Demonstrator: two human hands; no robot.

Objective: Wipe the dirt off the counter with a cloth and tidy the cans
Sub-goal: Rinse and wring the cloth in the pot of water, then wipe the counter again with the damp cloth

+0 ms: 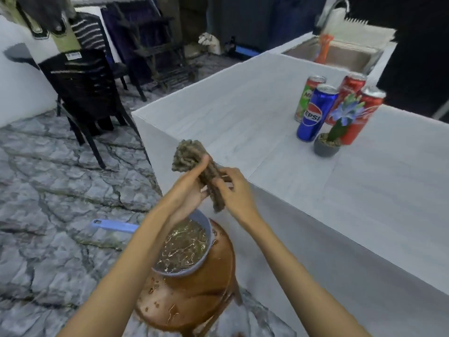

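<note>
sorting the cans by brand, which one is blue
The Pepsi can, frontmost in the group beside the potted plant; the other three are red or green.

The potted cactus point(326, 148) hides part of the red can point(371, 100) at 1 o'clock; the table point(267, 105) runs off-frame at 3 o'clock.
</note>
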